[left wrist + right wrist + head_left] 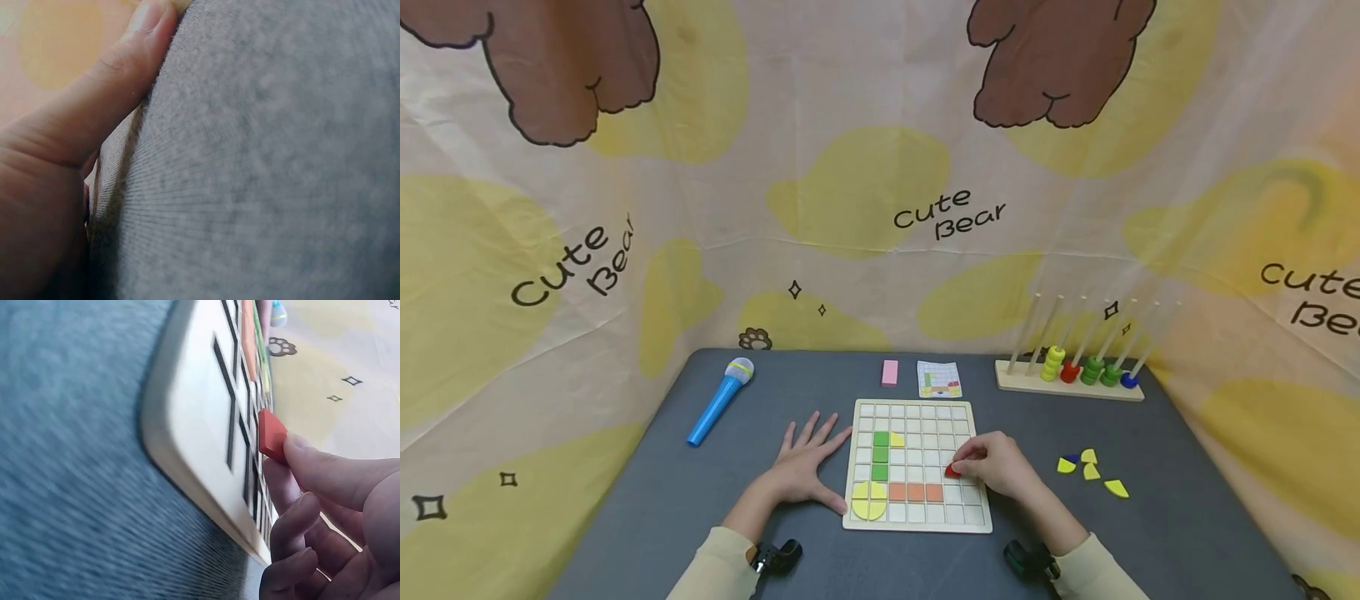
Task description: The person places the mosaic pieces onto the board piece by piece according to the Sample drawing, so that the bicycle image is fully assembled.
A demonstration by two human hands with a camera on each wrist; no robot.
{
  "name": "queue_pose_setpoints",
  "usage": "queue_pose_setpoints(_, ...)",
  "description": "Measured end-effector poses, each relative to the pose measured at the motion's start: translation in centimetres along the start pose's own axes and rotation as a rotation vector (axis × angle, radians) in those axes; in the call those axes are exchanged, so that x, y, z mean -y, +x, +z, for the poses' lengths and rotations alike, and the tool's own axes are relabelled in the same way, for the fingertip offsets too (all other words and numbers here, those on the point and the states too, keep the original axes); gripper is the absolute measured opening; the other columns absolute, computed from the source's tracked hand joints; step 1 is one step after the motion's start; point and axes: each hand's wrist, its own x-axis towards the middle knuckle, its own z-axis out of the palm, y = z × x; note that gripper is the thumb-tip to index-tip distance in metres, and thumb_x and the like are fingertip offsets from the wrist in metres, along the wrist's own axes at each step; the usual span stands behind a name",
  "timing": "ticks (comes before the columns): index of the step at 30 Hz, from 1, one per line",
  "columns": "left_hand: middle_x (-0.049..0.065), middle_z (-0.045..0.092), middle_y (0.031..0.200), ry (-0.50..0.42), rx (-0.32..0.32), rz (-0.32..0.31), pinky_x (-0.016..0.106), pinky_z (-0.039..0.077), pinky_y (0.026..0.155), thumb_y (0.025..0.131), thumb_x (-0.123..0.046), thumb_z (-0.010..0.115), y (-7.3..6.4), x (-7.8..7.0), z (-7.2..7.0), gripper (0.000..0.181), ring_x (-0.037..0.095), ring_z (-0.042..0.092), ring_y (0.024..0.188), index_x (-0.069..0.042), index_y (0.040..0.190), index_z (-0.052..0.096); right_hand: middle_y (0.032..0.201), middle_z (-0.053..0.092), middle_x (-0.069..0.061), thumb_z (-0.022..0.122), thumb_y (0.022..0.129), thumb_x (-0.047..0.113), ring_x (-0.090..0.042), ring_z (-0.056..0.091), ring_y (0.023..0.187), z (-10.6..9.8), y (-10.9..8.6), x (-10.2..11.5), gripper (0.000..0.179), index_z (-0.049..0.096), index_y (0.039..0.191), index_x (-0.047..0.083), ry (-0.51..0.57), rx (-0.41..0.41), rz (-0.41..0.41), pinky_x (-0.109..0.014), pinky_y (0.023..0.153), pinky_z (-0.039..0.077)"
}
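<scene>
A wooden grid board (917,403) lies on the dark table, with green squares (880,452), orange squares (916,492), a yellow circle of quarter pieces (869,501) and one yellow piece (897,439) in its cells. My right hand (1000,462) pinches a red tile (272,435) between thumb and finger, over the board's right side. Spread beside the board's left edge, my left hand (803,468) rests with fingers straight, its thumb and little finger at the edge. The left wrist view shows the left thumb (106,87) close up against grey cloth.
Several loose yellow pieces (1091,472) and a blue piece (1070,458) lie to the right. Behind the board are a pink block (890,373) and a pattern card (939,380). A bead-peg rack (1070,380) stands back right; a blue toy microphone (721,402) lies left.
</scene>
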Motion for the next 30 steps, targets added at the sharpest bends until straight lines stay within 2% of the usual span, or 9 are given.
queue_pose_setpoints(10,-0.001,0.008,0.171,0.000,-0.004,0.003,0.068,-0.011,0.118,0.052,-0.084,0.078,0.1,-0.1,-0.1,0.132,0.035,-0.007,0.157,-0.036,0.161,0.022,0.073,0.068,0.007,0.084,0.083,0.017,-0.015,0.054,0.071,0.5,-0.1,-0.1,0.006,0.079,0.079,0.019,-0.053,0.020,-0.024,-0.028,0.062,0.043)
queue_pose_setpoints(17,0.001,0.009,0.171,-0.005,-0.004,0.000,0.069,-0.011,0.117,0.052,-0.083,0.079,0.1,-0.2,-0.1,0.133,0.037,-0.006,0.157,-0.034,0.161,0.023,0.069,0.062,0.003,0.087,0.080,0.017,-0.015,0.053,0.068,0.5,-0.1,-0.1,0.014,0.073,0.079,0.015,-0.038,0.006,-0.014,-0.027,0.058,0.042)
queue_pose_setpoints(20,0.001,0.009,0.171,-0.006,-0.005,0.002,0.069,-0.011,0.117,0.052,-0.083,0.079,0.0,-0.2,-0.1,0.133,0.037,-0.007,0.157,-0.034,0.162,0.023,0.071,0.062,0.002,0.086,0.080,0.014,-0.016,0.054,0.070,-0.1,-0.1,0.0,0.013,0.073,0.082,0.014,-0.014,-0.024,0.001,-0.027,0.058,0.044)
queue_pose_setpoints(26,0.001,0.009,0.171,-0.008,-0.009,0.004,0.068,-0.011,0.118,0.052,-0.083,0.079,0.1,-0.1,-0.1,0.132,0.037,-0.006,0.157,-0.035,0.161,0.023,0.079,0.066,0.000,0.083,0.083,0.013,-0.017,0.055,0.071,-2.3,0.3,-0.4,0.013,0.075,0.093,0.012,-0.024,-0.149,0.033,-0.027,0.059,0.049)
queue_pose_setpoints(30,0.001,0.009,0.171,0.005,-0.008,0.003,0.068,-0.010,0.118,0.052,-0.084,0.078,0.1,0.0,0.0,0.132,0.036,-0.006,0.157,-0.035,0.161,0.023,0.085,0.070,-0.002,0.083,0.083,0.014,-0.017,0.058,0.070,-3.4,0.4,-1.1,0.017,0.075,0.097,0.011,-0.043,-0.174,0.039,-0.028,0.059,0.051)
